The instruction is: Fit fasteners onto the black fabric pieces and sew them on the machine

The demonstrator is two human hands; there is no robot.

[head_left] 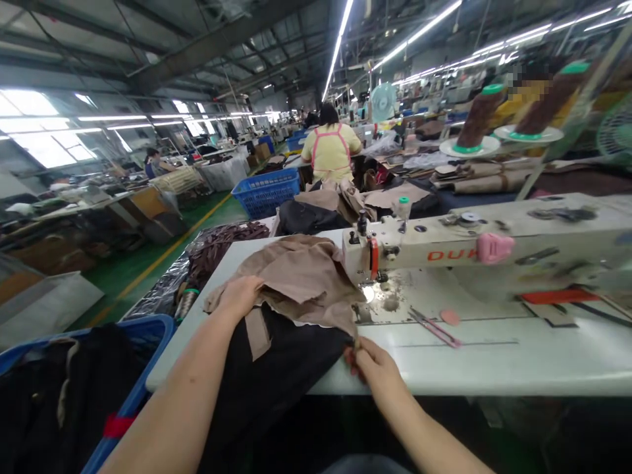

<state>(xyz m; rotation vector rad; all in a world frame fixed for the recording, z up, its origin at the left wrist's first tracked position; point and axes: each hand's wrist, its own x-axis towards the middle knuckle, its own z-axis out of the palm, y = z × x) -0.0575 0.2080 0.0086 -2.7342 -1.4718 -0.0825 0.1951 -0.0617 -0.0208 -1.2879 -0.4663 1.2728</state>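
A bundle of brown fabric (306,270) lies crumpled on the white sewing table, left of the needle area of the sewing machine (419,253). Joined to or lying under it, black fabric (291,352) hangs over the front edge. A small brown strip (257,334) rests on the black part. My left hand (243,296) grips the brown fabric at its left side, fingertips partly hidden in the fold. At the right corner, my right hand (369,361) pinches the fabric edge between thumb and fingers, near the table's front edge.
Pink-handled snips (437,329) and a round pink disc (449,317) lie right of the needle. A blue basket (160,322) of dark fabric stands at left. Beyond the table are another blue basket (266,191), a seated co-worker (330,148) and thread cones (476,122).
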